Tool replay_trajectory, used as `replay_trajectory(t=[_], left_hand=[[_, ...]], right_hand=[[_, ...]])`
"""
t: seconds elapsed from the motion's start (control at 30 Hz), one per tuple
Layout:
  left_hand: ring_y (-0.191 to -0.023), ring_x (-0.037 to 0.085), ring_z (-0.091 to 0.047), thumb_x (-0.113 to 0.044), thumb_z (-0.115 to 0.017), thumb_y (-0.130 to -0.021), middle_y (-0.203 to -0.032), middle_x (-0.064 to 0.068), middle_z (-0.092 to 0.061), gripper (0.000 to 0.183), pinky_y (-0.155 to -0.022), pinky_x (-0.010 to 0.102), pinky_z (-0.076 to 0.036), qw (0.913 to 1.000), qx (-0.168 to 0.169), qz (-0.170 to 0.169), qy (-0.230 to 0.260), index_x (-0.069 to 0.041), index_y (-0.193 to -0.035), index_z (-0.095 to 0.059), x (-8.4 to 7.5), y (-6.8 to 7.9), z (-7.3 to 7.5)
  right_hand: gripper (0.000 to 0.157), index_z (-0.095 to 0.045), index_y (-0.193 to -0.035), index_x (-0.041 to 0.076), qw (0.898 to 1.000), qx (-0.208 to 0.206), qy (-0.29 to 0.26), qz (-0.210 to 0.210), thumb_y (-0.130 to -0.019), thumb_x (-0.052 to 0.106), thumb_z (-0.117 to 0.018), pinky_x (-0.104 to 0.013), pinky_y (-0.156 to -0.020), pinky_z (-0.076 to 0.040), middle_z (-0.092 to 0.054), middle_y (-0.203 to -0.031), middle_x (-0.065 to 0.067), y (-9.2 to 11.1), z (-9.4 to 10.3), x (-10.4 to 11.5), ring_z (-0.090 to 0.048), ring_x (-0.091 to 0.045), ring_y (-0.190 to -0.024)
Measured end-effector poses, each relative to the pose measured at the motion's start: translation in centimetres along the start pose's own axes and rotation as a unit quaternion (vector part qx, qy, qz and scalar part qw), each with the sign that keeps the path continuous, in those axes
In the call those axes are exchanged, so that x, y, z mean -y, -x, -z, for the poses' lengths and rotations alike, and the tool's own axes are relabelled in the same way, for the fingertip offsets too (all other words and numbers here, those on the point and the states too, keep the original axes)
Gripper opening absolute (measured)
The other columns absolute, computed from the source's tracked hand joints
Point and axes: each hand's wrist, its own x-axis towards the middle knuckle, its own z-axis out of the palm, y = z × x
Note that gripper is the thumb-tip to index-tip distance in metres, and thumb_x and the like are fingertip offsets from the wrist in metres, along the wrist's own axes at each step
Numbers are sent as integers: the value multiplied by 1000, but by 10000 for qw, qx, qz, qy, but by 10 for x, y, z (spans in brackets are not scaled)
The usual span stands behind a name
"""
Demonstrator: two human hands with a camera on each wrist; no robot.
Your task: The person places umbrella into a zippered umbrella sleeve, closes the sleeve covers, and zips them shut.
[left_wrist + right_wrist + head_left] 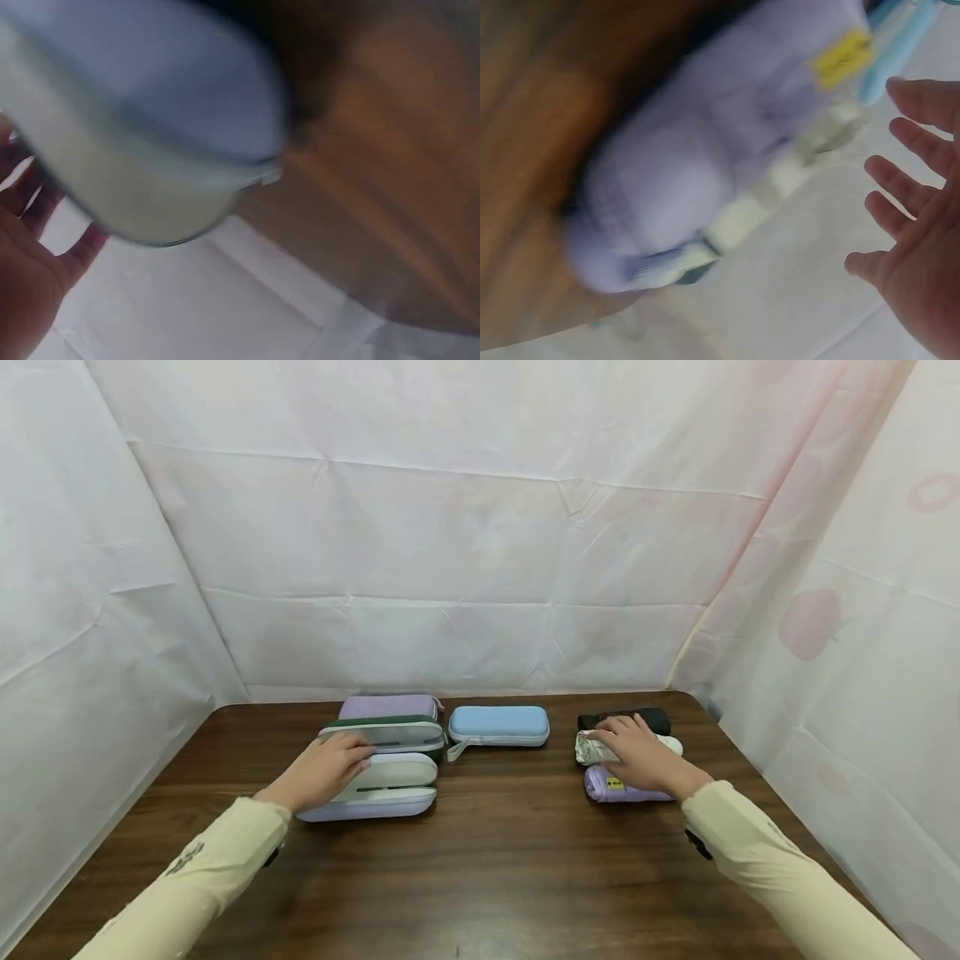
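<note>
My left hand (322, 770) is over two opened zip cases, with relaxed fingers. One is a pale lavender case (390, 807) with a light lining; behind it lies a dark green case (408, 734). In the left wrist view the lavender case (187, 90) is blurred and the spread fingers (82, 251) show beyond it. Over on the right, my right hand (641, 756) hovers with fingers extended above three rolled bundles resembling folded umbrellas: purple with a yellow label (600, 785), whitish patterned (591, 748) and black (655, 720). Contact between either hand and these things is unclear.
A closed purple case (386, 707) lies behind the green one. A closed light blue case (498, 723) with a wrist strap stands between the two groups. The brown wooden table (495, 860) is bordered by white cloth sheets (450, 543) at the back and sides.
</note>
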Motion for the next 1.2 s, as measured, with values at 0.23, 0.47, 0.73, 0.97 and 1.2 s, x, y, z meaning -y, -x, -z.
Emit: replay_trajectory(t=[0.23,0.47,0.73,0.97,1.2], left_hand=[[-108,27,-54,-18,-58,-96,-117,8,-61,31,-85,51,-43,9982,-531,-128,250,-7,-124,-64,1,23,-9],[-112,30,-56,-18,-59,-96,-119,6,-63,28,-94,55,-39,9947,13,-47,1027,-9,-122,-63,0,25,2],[-111,33,-53,-23,-64,-92,-121,12,-57,37,-89,52,-43,9663,1253,284,2233,-4,-124,-61,9,16,17],[-104,26,-49,-24,-71,-86,-117,8,-53,36,-86,45,-40,9213,2309,846,3013,-9,-117,-57,8,5,26],[-114,32,-48,-21,-74,-83,-120,14,-52,39,-88,48,-40,9045,2564,1025,3249,-11,-113,-51,3,2,28]], right_hand=[[43,-60,-121,0,9990,-397,25,188,-82,12,-74,-48,-81,-42,-55,-107,-13,29,-16,-19,-51,-30,-98],[50,-62,-118,4,9997,-262,-33,8,-77,26,-80,-42,-75,-46,-55,-100,-5,44,-25,-30,-51,-18,-87],[56,-60,-120,5,9997,-204,-97,134,-73,23,-82,-42,-74,-46,-56,-103,-6,49,-33,-41,-53,-19,-89],[59,-58,-124,5,9997,-6,-159,180,-73,19,-83,-45,-79,-47,-56,-110,-10,50,-35,-48,-55,-24,-97],[66,-55,-127,2,9994,-27,102,322,-69,12,-85,-48,-82,-47,-57,-114,-14,50,-40,-49,-57,-30,-101]])
